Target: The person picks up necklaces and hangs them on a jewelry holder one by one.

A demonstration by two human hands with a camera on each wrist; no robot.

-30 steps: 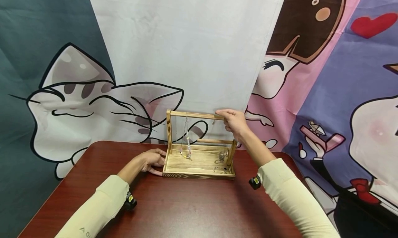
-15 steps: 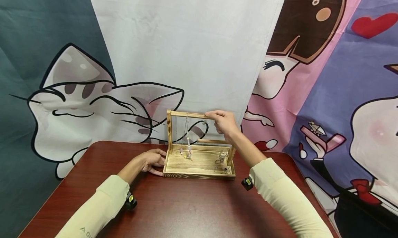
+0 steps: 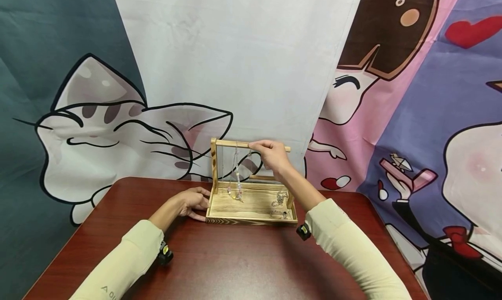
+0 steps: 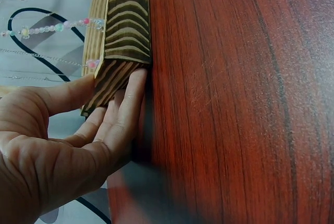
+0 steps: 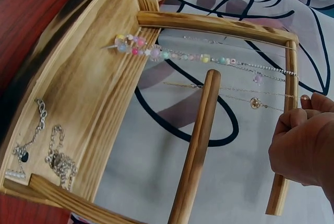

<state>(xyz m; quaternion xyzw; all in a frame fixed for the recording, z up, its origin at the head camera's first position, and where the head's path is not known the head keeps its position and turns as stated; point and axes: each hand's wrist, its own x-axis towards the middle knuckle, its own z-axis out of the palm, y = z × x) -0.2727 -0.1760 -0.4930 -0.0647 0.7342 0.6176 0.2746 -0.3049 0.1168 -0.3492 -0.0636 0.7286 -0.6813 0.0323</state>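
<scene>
A wooden jewelry stand rests on the table, its top bar held up by a post at the left end. My left hand grips the tray's left end, thumb at the rim and fingers against the outside. At the top bar, my right hand pinches a thin necklace with a round openwork pendant. To its left a pastel beaded necklace hangs from the bar, its lower end close over the tray floor. A fine chain hangs nearer the post.
Silver chains lie in the tray's right end, one with a dark round charm. A lower wooden rod runs in from the right post. The red-brown table meets a printed cartoon cloth behind.
My right hand has moved left along the top bar with the thin necklace, uncovering the bar's right end. My left hand has stayed at the tray's left end.
</scene>
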